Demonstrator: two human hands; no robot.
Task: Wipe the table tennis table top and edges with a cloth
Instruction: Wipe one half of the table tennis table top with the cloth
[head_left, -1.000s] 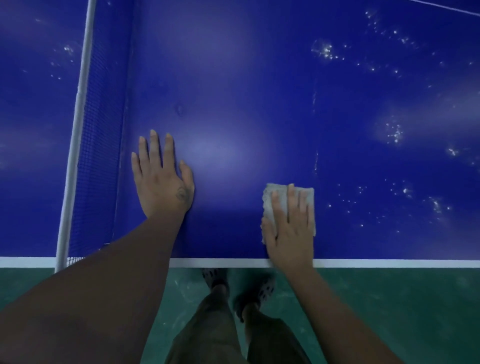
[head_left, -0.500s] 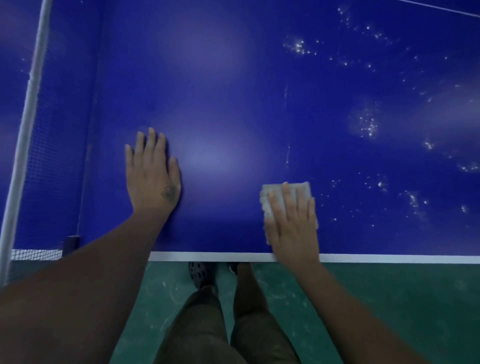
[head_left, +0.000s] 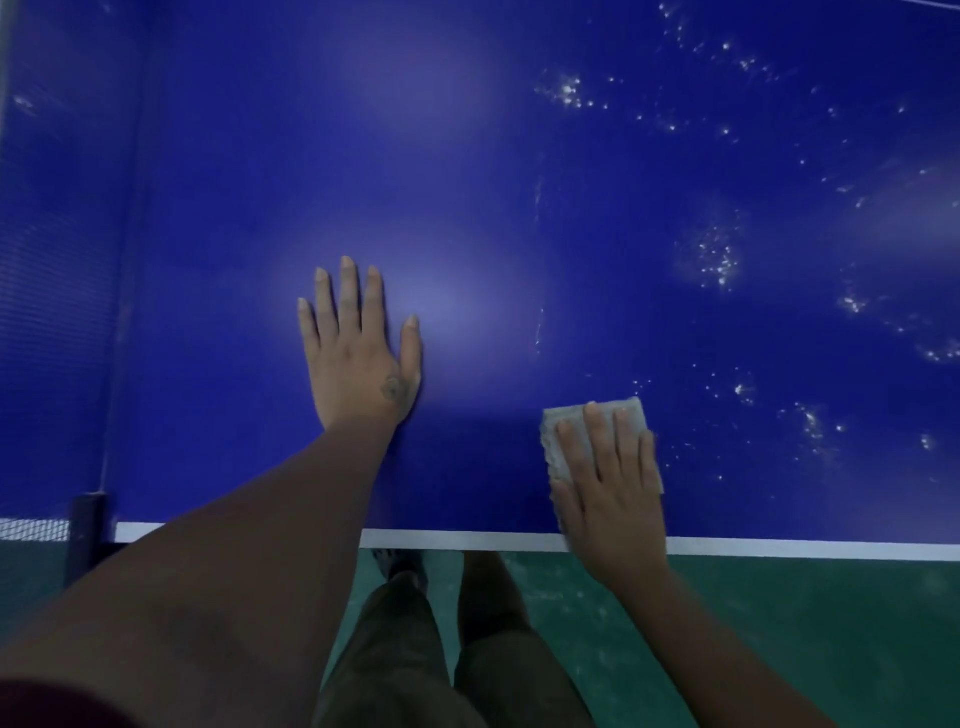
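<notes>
Under the straight fingers of the right hand lies the cloth; droplets on the table right of them await wiping, seemingly the edges too. The left hand rests flat, empty.

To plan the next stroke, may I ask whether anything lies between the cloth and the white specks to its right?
Nothing visible does: only bare table top separates the cloth under the right hand from the white specks; the left hand rests leftward.
</notes>
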